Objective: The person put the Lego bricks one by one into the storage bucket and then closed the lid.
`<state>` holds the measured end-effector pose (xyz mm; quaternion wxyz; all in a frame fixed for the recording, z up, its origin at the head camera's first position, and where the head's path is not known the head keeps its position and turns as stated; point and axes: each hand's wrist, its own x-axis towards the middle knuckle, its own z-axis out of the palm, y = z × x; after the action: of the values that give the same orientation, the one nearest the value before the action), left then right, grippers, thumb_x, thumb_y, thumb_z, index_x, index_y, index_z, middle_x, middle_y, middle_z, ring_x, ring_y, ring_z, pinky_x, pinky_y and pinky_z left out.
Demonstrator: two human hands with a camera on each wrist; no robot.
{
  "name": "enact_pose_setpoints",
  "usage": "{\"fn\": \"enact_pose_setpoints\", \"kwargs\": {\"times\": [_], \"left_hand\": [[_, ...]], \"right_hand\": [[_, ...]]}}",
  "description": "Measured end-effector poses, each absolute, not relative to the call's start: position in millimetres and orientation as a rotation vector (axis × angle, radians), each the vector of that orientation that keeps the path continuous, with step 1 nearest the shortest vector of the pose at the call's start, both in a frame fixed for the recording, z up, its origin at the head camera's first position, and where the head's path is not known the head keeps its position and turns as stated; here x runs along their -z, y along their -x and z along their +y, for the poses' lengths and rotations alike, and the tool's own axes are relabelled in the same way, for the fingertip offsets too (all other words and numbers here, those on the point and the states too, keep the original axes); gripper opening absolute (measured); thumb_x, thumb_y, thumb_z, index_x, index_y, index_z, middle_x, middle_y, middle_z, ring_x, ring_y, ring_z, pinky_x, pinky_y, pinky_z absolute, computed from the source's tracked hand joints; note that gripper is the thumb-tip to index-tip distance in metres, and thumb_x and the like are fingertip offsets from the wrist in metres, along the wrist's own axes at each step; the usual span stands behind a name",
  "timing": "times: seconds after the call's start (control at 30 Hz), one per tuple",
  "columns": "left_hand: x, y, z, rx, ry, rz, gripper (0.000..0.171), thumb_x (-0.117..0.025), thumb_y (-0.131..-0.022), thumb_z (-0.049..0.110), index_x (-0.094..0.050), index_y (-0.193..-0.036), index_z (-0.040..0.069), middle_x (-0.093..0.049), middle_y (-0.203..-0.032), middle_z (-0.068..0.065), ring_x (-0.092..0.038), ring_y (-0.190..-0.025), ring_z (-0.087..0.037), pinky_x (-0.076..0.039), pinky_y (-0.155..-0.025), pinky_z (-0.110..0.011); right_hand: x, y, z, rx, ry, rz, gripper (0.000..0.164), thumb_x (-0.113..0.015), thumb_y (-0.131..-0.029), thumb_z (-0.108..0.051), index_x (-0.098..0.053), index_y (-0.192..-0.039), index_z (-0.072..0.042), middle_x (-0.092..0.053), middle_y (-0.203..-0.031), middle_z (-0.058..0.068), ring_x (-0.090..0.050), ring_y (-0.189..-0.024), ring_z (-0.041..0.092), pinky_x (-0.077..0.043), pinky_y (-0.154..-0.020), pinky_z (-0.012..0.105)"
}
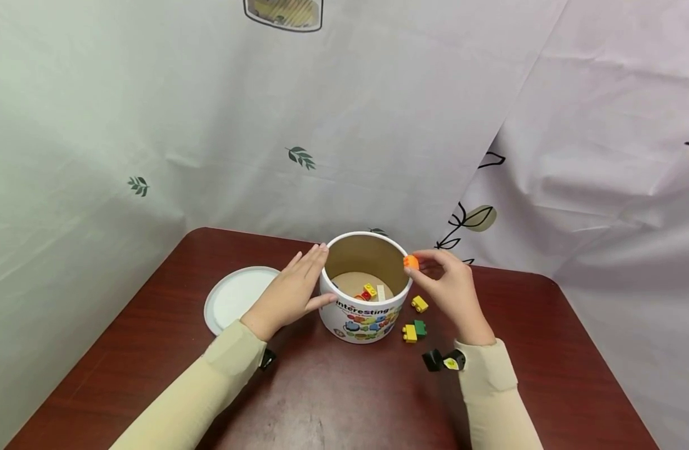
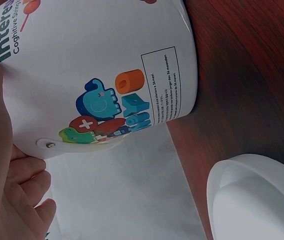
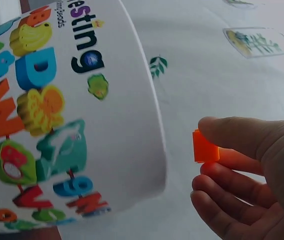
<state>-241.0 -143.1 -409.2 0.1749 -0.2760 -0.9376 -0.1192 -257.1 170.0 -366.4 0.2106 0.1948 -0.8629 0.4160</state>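
Note:
A white round bucket [image 1: 362, 322] with printed toy pictures stands upright on the table, its top uncovered. Against its left side rests my left hand [image 1: 291, 290], fingers straight near the rim and thumb on the printed front. My right hand [image 1: 454, 294] pinches an orange building block [image 3: 205, 146] between thumb and fingers, beside the bucket's right rim. Inside the bucket, on its floor, lie a yellow block [image 1: 369, 290], a red block [image 1: 366, 296] and a white block [image 1: 381, 293], with bits of others partly hidden by the front wall.
To the bucket's left a white round lid [image 1: 240, 294] lies on the dark red table [image 1: 344, 400]. Right of the bucket are a yellow block [image 1: 419, 304], another yellow block [image 1: 409, 333] and a green block [image 1: 420, 329]. A pale patterned cloth [image 1: 344, 125] hangs behind the table.

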Motion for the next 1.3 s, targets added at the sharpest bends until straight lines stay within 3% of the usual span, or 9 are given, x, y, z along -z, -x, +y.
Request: {"fn": "enact_pose_setpoints", "kwargs": {"times": [0.07,0.33,0.63,0.93,1.3], "left_hand": [[409,241,-143,0.335,0.782,-2.653,0.090,-0.065,-0.096,0.051,-0.031,-0.155,-0.009,-0.032,-0.160,-0.024,-0.029,-0.150,-0.034,-0.021,-0.123,-0.050],[407,239,-143,0.344,0.776,-2.662,0.090,-0.065,-0.096,0.050,-0.030,-0.155,-0.008,-0.032,-0.161,-0.023,-0.028,-0.151,-0.033,-0.021,-0.123,-0.050],[407,240,-143,0.349,0.780,-2.657,0.090,-0.065,-0.096,0.051,-0.030,-0.155,-0.008,-0.032,-0.161,-0.023,-0.029,-0.150,-0.034,-0.022,-0.123,-0.050],[408,239,-144,0.366,0.778,-2.657,0.090,-0.065,-0.096,0.050,-0.030,-0.155,-0.008,-0.032,-0.161,-0.023,-0.029,-0.151,-0.034,-0.023,-0.123,-0.051],[412,242,-144,0.371,0.787,-2.640,0.091,-0.064,-0.096,0.053,-0.031,-0.155,-0.008,-0.032,-0.161,-0.023,-0.028,-0.151,-0.032,-0.022,-0.123,-0.049]], "right_hand": [[365,261,165,-1.154,-0.569,-2.404,0.030,-0.086,-0.083,-0.014,-0.076,-0.110,-0.004,-0.070,-0.099,0.009,-0.069,-0.086,0.021,-0.062,-0.076,0.039],[364,274,141,-1.168,-0.689,-2.432,0.031,-0.086,-0.083,-0.012,-0.075,-0.110,-0.001,-0.070,-0.098,0.012,-0.070,-0.084,0.023,-0.061,-0.074,0.036],[363,288,115,-1.101,-0.742,-2.599,0.026,-0.083,-0.085,-0.015,-0.075,-0.106,-0.003,-0.072,-0.092,0.007,-0.069,-0.081,0.019,-0.060,-0.075,0.035],[361,306,95,-1.004,-0.744,-2.769,0.029,-0.077,-0.089,-0.013,-0.073,-0.114,0.001,-0.073,-0.096,0.010,-0.069,-0.087,0.023,-0.060,-0.079,0.038],[356,305,101,-1.026,-0.682,-2.738,0.022,-0.072,-0.094,-0.013,-0.073,-0.112,0.000,-0.074,-0.101,0.012,-0.070,-0.091,0.025,-0.059,-0.083,0.041]]}}
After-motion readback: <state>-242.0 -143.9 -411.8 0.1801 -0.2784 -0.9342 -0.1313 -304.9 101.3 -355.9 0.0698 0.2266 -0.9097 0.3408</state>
